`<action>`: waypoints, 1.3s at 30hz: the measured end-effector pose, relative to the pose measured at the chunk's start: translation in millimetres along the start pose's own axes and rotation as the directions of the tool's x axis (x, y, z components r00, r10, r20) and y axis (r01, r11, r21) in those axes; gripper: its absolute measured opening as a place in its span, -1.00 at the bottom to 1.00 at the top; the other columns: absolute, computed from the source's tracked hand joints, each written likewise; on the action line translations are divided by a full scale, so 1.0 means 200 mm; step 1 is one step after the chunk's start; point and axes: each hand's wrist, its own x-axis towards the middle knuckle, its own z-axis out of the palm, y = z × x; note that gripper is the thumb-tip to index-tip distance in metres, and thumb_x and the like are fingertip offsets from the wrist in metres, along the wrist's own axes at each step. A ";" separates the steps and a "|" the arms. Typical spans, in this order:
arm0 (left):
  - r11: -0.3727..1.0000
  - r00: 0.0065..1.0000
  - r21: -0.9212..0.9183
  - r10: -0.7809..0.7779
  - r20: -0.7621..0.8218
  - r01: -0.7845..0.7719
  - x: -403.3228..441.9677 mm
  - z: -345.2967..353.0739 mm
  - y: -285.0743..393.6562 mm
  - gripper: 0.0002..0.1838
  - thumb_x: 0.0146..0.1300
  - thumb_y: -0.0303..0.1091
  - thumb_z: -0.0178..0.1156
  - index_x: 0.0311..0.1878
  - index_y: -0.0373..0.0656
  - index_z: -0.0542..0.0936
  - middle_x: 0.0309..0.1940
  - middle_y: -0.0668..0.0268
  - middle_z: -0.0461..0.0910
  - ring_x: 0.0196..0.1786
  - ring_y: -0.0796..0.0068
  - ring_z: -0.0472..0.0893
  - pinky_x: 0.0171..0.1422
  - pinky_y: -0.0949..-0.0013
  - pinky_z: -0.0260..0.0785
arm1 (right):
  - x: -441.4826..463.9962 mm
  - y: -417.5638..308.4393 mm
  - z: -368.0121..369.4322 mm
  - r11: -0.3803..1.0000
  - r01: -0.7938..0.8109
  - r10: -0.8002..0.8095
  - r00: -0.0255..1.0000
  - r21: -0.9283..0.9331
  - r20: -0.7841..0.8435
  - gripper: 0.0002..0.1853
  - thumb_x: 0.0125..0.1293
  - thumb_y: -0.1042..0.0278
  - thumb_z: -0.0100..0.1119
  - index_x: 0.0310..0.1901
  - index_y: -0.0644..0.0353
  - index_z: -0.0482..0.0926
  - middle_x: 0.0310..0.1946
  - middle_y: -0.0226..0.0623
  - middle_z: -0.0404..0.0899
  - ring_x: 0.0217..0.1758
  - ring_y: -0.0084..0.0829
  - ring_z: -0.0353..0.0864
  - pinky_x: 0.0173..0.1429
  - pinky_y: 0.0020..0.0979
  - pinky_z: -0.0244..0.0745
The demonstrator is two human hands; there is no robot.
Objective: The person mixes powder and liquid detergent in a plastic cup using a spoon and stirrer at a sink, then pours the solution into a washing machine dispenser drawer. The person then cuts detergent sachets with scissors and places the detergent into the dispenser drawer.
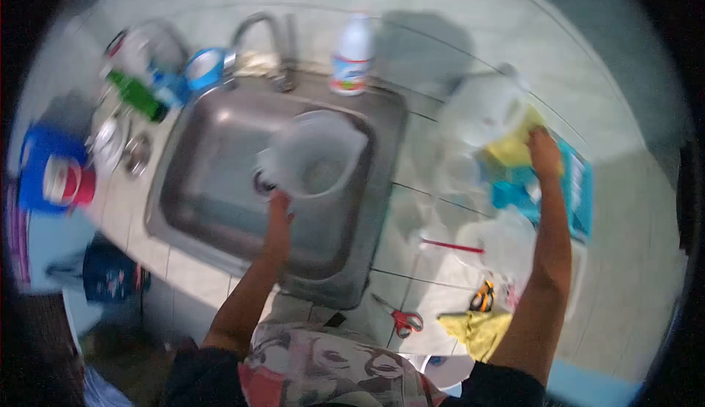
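Note:
Over the steel sink (220,212) a translucent plastic pitcher (317,154) is tilted, its wide mouth towards me. My left hand (280,203) is closed at its handle side, near the drain. At the right my right hand (543,156) reaches to a soft-looking yellow thing (508,150), too blurred to name; its fingers look curled on it. Just left of that stands a big translucent jug (481,110). A teal piece (510,194) and a light blue tray-like item (579,187) lie below and beside the hand.
A white bottle (352,55) stands behind the sink, right of the curved faucet (279,55). Red-handled scissors (402,320), a yellow cloth (481,333), a red stick (454,246) and a clear container (503,242) lie at the right. A green bottle (137,95) is at the left.

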 end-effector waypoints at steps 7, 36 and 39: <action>0.970 0.982 -0.186 0.172 0.073 -0.156 0.15 0.16 0.14 -0.16 0.30 0.35 -0.38 0.42 -0.13 -0.06 0.39 0.21 0.04 0.42 0.24 0.06 0.45 0.18 -0.11 | 0.05 -0.20 0.01 0.997 -0.069 0.063 0.991 0.043 0.114 -0.69 0.09 0.44 0.06 -0.08 0.16 0.41 -0.09 -0.13 0.47 -0.06 -0.03 0.51 -0.09 -0.11 0.44; 0.976 0.927 -0.064 0.219 0.305 -0.210 0.01 0.51 0.53 -0.51 0.23 -0.14 0.03 0.08 -0.34 0.46 -0.07 0.16 0.53 -0.04 0.34 0.52 0.10 0.34 0.32 | -1.39 -1.03 -0.48 -0.167 -0.581 0.354 0.719 0.797 0.598 -0.60 0.23 0.20 0.19 0.01 0.23 0.38 -0.46 -0.40 0.45 -0.43 -0.65 0.35 -0.35 -0.59 0.26; 0.954 0.907 0.063 0.257 0.335 -0.294 -0.14 0.61 0.61 -0.54 0.20 -0.12 0.10 -0.02 -0.36 0.51 -0.20 0.25 0.55 -0.15 0.44 0.50 -0.02 0.41 0.31 | -1.34 -1.06 -0.34 -0.201 -0.552 0.425 0.696 0.810 0.579 -0.48 0.22 0.13 0.21 0.10 0.25 0.32 -0.47 -0.37 0.43 -0.40 -0.56 0.37 -0.26 -0.51 0.29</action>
